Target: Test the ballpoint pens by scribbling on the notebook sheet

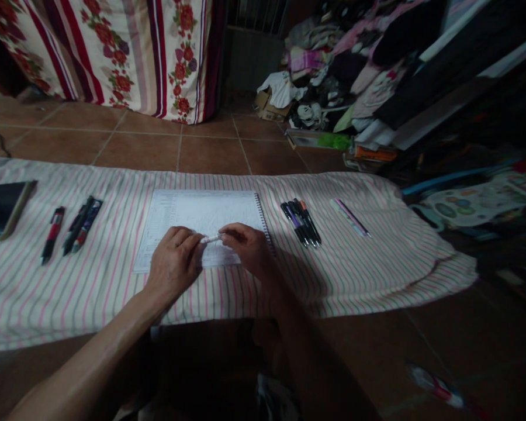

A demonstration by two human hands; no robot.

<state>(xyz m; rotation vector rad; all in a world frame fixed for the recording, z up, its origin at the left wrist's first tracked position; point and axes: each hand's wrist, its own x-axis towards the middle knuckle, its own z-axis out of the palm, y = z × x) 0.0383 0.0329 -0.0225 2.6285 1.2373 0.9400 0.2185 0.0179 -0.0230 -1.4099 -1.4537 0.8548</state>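
Note:
A slim white pen (212, 238) with faint markings lies sideways between my two hands, just above a spiral notebook (170, 204). My left hand (175, 255) closes its fingers round the pen's left end. At the other end, my right hand (246, 245) pinches it between thumb and fingers. The ends themselves are hidden by my fingers. Under them the notebook is open at a page with print and faint writing, its wire binding along the right edge.
Right of the notebook lie a group of several pens (301, 222) and thin pencil-like sticks (350, 217). On the left are a red-and-black pen (52, 235), more dark pens (82, 225) and a dark tablet-like object (2, 207). A striped cloth (359, 275) covers the table.

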